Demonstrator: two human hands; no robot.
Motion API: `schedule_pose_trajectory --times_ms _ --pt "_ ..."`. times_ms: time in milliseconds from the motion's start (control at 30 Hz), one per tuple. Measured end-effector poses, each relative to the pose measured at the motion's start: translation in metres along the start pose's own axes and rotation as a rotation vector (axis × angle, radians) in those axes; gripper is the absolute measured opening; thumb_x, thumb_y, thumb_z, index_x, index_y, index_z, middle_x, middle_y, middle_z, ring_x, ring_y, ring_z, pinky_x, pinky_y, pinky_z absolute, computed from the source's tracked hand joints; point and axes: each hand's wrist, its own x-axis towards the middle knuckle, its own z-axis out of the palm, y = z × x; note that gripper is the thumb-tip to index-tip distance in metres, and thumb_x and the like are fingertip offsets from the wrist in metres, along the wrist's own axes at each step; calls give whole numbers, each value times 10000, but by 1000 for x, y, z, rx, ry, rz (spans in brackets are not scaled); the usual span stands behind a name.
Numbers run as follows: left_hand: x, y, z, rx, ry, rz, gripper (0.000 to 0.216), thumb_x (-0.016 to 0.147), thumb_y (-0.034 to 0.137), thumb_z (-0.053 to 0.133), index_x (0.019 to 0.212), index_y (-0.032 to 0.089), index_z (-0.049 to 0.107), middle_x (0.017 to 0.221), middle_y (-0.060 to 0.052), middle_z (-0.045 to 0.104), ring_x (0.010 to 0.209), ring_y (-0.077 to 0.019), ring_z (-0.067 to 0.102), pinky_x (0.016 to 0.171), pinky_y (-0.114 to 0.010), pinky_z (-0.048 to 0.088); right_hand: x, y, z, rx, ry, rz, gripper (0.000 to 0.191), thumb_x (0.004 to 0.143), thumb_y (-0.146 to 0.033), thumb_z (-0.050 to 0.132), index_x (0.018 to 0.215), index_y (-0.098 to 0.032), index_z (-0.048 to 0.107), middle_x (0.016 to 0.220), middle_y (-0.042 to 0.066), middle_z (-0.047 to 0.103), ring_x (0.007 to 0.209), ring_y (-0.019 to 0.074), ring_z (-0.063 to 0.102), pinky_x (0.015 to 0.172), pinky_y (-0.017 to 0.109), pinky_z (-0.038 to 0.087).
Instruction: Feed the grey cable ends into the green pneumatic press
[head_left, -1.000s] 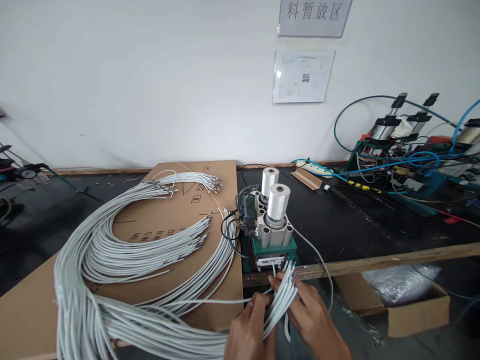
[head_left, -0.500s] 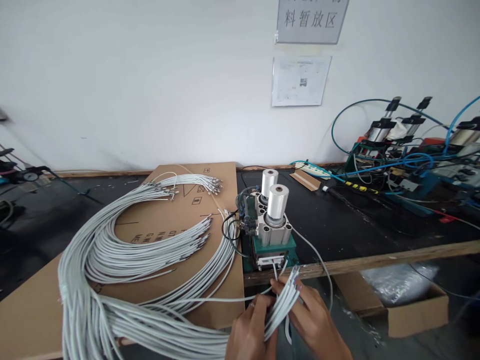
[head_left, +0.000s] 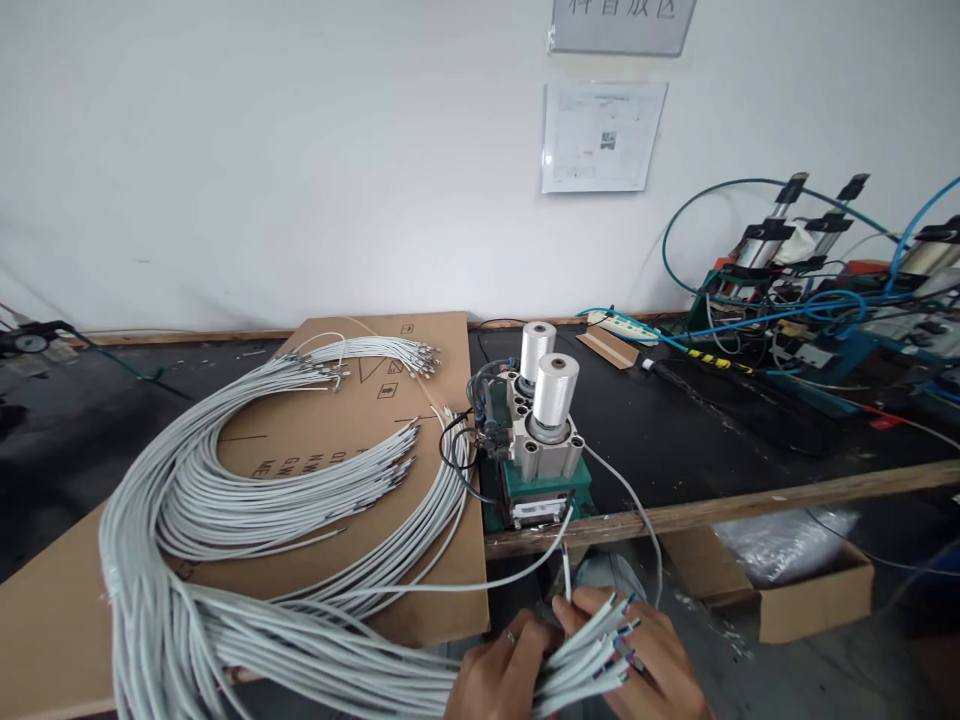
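Note:
My left hand (head_left: 502, 660), a ring on one finger, is closed around a bundle of white cables (head_left: 570, 675) near its cut ends. Coloured wire tips show at those ends, fanned over my right hand (head_left: 649, 650). Between its thumb and fingertip, my right hand pinches a single white cable (head_left: 567, 580), its tip pointing up with a bit of red and blue. Just beyond stands a small green press (head_left: 547, 480) with two knurled silver cylinders. Another white cable (head_left: 517, 580) arcs from the left up to the press's front right corner.
A big looped cable bundle (head_left: 142, 510) lies on a flat cardboard sheet (head_left: 300, 430) to the left. More pneumatic presses (head_left: 765, 250) with blue hoses stand at the right. Below the wooden table edge (head_left: 720, 515) is an open carton (head_left: 814, 600) with clear plastic.
The single cable's tip has come out of the press front, and both hands have moved down, away from it. The bundle's ends have tilted right and spread. The view has shifted slightly.

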Motion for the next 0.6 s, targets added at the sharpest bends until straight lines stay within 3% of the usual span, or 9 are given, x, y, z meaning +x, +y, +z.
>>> schedule_pose_trajectory --times_ms 133,333,500,600 --pt "3 0 -2 53 -37 -33 355 755 76 489 1048 264 557 828 -4 695 645 -171 706 601 -208 497 1 8 5 -27 -24 -6 495 1055 -170 408 1526 -317 452 1242 82 739 1103 243 714 902 330 594" --pt "13 8 -5 165 -13 -93 443 725 2 483 1089 248 536 927 -44 735 779 -245 756 666 -275 562 19 19 16 -39 -11 -83 610 1041 -62 384 1603 -255 246 1232 122 725 1133 208 695 906 301 562" --pt "23 15 -10 156 -8 -102 439 766 -26 451 1127 218 507 923 -68 732 795 -254 768 665 -288 576 27 21 24 -17 9 -100 597 1041 -48 359 1606 -212 257 1187 143 736 1106 215 700 884 311 559" --pt "25 16 -10 182 -31 -130 407 785 -23 462 1116 204 527 913 -80 739 777 -256 769 664 -291 580 30 24 26 -10 15 -89 570 1035 -42 347 1579 -211 344 1157 130 749 1078 210 708 857 298 565"
